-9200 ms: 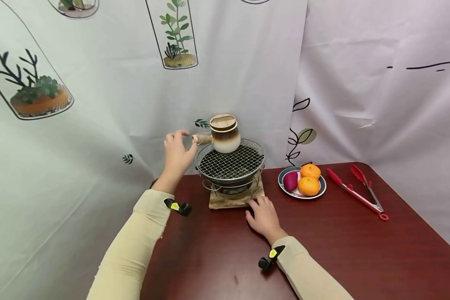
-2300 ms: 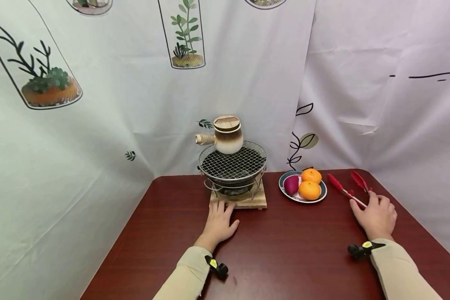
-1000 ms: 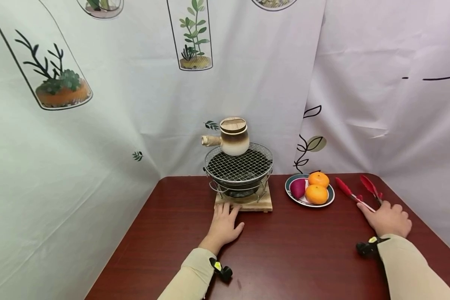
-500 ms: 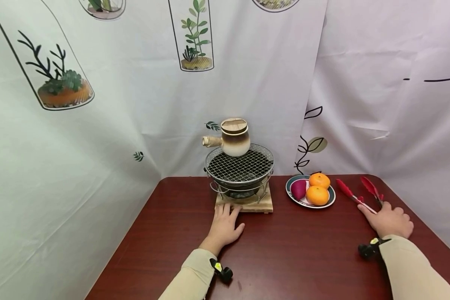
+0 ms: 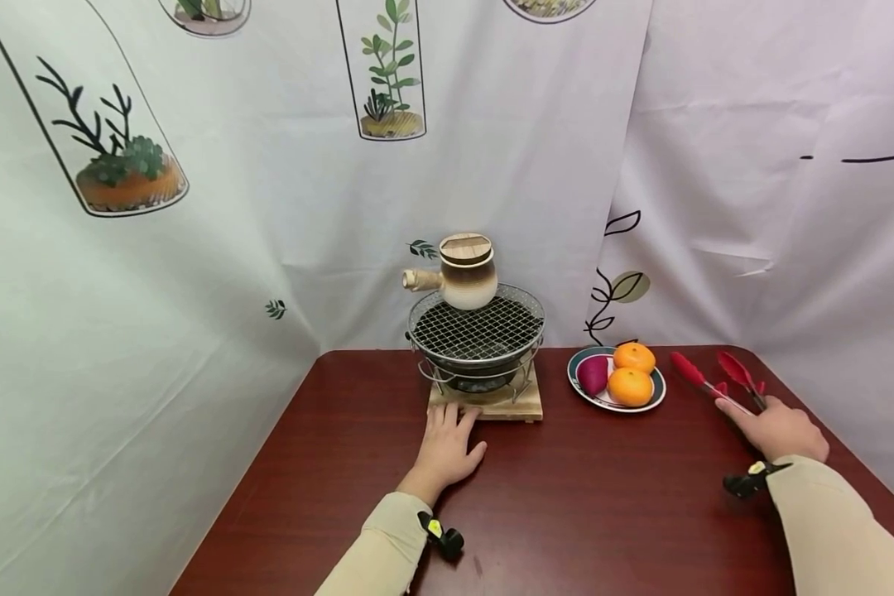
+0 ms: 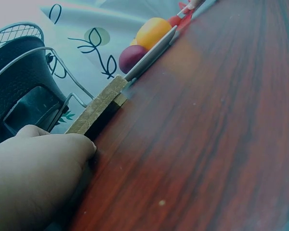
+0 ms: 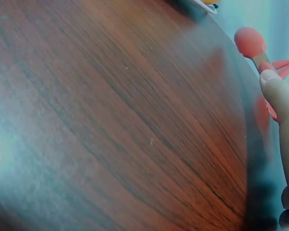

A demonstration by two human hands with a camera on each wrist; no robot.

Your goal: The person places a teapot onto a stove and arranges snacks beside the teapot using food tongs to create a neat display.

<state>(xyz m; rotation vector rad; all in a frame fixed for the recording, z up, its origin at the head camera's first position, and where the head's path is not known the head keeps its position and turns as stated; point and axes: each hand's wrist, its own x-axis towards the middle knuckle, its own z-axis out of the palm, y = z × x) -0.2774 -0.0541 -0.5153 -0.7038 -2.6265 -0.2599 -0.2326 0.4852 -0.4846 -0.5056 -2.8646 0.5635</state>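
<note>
My left hand (image 5: 444, 451) rests its outstretched fingers on the front edge of the wooden board (image 5: 507, 407). On that board stands a round tabletop grill (image 5: 484, 327) in a wire stand. A small brown-and-cream pot (image 5: 468, 285) with a wooden lid and side handle sits at the back of the grill mesh. At the table's right side my right hand (image 5: 788, 430) grips red-tipped tongs (image 5: 689, 368) around their arms, the tips pointing away from me. The right wrist view shows the thumb lying along one arm of the tongs (image 7: 250, 42); the handle end is hidden in the hand.
A teal-rimmed plate (image 5: 599, 401) holds two oranges (image 5: 630, 386) and a purple oval item (image 5: 593, 375), between the grill and the tongs. The dark red table (image 5: 566, 497) ends at a printed cloth backdrop (image 5: 521, 165).
My left hand has gone from beside the pot's handle to the board's front edge. My right hand has left the board for the tongs, which have just shifted slightly, their arms closer together.
</note>
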